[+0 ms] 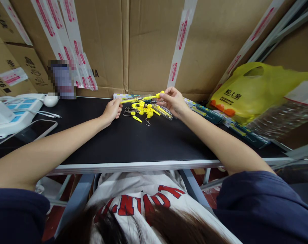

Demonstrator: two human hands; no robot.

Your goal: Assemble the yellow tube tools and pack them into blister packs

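Left of the pile of small yellow parts (149, 111): left hand (112, 110), fingers curled closed on one end of a slim yellow rod (129, 100). Judged best to keep this grip firm and still, as the anchor. In front of the pile: a loose yellow piece (137, 119); wrists should stay clear of it. Right of the pile: right hand (174, 101), thumb and fingertips pinched on the rod's knobbed end, other fingers loosely bent. Small fingertip moves in line with the rod seem wisest here, to avoid bending it. Rod location: spanning the pile's far side, between both hands. Long axis: left to right, plain end into the left fist, knobbed end pointing right and slightly higher in view. Whether the knob is a separate piece: cannot tell.
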